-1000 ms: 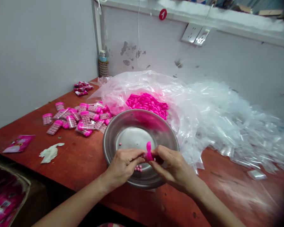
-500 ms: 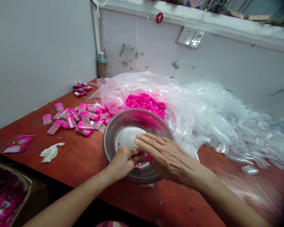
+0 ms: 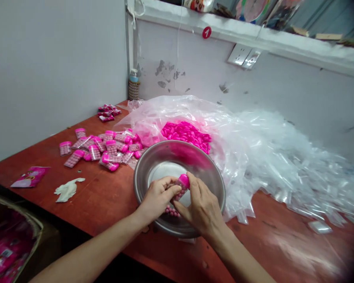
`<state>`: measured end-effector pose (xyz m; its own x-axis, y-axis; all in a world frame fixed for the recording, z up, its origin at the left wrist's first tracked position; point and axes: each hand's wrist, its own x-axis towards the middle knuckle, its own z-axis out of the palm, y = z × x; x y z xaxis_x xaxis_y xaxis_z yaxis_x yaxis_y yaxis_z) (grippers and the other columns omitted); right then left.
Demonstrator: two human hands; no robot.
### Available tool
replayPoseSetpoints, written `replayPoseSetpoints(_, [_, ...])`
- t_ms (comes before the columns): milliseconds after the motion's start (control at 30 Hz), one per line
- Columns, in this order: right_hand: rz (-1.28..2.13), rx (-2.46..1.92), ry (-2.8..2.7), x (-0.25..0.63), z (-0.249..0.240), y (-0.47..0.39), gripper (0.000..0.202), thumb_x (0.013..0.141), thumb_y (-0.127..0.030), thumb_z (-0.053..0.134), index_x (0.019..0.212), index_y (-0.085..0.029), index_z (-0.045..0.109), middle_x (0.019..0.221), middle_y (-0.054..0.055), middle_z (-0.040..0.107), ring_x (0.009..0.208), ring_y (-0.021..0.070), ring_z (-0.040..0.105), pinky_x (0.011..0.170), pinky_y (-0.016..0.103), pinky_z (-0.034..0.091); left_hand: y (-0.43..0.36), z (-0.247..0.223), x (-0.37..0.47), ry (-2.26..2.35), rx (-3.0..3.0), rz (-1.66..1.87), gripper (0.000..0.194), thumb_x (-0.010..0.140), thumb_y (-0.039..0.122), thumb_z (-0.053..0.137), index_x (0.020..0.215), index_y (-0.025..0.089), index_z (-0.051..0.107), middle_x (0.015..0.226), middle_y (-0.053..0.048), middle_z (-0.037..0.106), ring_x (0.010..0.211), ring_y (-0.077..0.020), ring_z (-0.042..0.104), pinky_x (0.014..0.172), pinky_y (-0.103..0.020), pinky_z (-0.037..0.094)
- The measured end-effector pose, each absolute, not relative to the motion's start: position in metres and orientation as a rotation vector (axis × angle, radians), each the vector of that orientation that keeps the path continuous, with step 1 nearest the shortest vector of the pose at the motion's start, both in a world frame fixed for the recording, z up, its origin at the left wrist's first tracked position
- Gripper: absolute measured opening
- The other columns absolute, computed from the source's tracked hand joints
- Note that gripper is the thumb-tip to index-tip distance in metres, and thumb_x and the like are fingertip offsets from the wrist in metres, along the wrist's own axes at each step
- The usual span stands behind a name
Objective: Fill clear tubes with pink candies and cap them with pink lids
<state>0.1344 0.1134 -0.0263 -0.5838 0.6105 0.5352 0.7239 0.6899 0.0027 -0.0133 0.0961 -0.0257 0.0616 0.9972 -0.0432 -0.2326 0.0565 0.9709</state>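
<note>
Where the fingertips of both hands meet over the near half of the steel bowl (image 3: 141,173), they pinch a small clear container with a pink cap (image 3: 183,181), the cap end pointing up and away. The left hand (image 3: 156,196) closes on it from the left, thumb and forefinger curled against its body; the right hand (image 3: 201,206) clamps it from the right, with the thumb pressed beside the cap. Under the hands, a few loose pink pellets (image 3: 171,212) lie on the bowl's floor.

Just behind the bowl, an open clear plastic bag (image 3: 194,112) holds a heap of pink caps (image 3: 186,133). To the left, filled pink-capped containers (image 3: 106,147) lie scattered on the red-brown table (image 3: 106,196), with a smaller pile of pink packets (image 3: 107,111) further back. A crumpled white scrap (image 3: 67,189) and a flat pink sachet (image 3: 31,176) sit near the table's left edge; the sachet's print is too small to read. To the right spreads a drift of clear sleeves (image 3: 297,157). On the wall above, a red round tag (image 3: 206,32) bears a white "1", beside two white sockets (image 3: 244,56).
</note>
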Motion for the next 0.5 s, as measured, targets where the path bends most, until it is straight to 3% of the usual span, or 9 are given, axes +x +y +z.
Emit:
replayPoseSetpoints(167, [-0.400, -1.013, -2.404, 0.130, -0.033, 0.119, 0.061, 0.080, -0.042, 0.051, 0.126, -0.003, 0.039, 0.094, 0.018, 0.061, 0.079, 0.0255, 0.061, 0.063, 0.033, 0.051, 0.097, -0.029, -0.015, 1.024, 0.929, 1.192, 0.025, 0.072, 0.032, 0.060, 0.085, 0.011, 0.060, 0.063, 0.000, 0.057, 0.053, -0.0105, 0.051, 0.049, -0.021, 0.039])
replayPoseSetpoints(267, [-0.329, -1.005, -2.435, 0.125, -0.029, 0.123, 0.063, 0.082, -0.040, 0.051, 0.131, -0.004, 0.034, 0.105, 0.020, 0.059, 0.090, 0.0269, 0.060, 0.072, 0.035, 0.051, 0.098, -0.030, -0.013, 1.017, 0.938, 1.266, 0.020, 0.071, 0.027, 0.062, 0.083, 0.010, 0.060, 0.068, -0.002, 0.060, 0.063, -0.0116, 0.055, 0.059, -0.022, 0.044])
replayPoseSetpoints(400, [-0.124, -1.019, -2.422, 0.137, -0.005, 0.113, 0.071, 0.080, -0.044, 0.056, 0.134, -0.008, 0.029, 0.122, 0.021, 0.051, 0.111, 0.0303, 0.050, 0.087, 0.042, 0.045, 0.102, -0.021, -0.020, 1.009, 0.927, 1.415, 0.020, 0.071, 0.024, 0.064, 0.087, 0.010, 0.063, 0.067, -0.003, 0.063, 0.060, -0.0114, 0.057, 0.060, -0.023, 0.046])
replayPoseSetpoints(500, [0.279, -1.100, -2.419, 0.167, 0.006, 0.086, 0.036, 0.082, -0.042, 0.055, 0.108, -0.017, 0.053, 0.098, 0.010, 0.063, 0.082, 0.0194, 0.062, 0.068, 0.029, 0.050, 0.121, -0.012, -0.047, 1.056, 0.938, 1.585, 0.017, 0.073, 0.020, 0.063, 0.088, 0.012, 0.063, 0.073, -0.003, 0.065, 0.065, -0.0113, 0.059, 0.064, -0.023, 0.048])
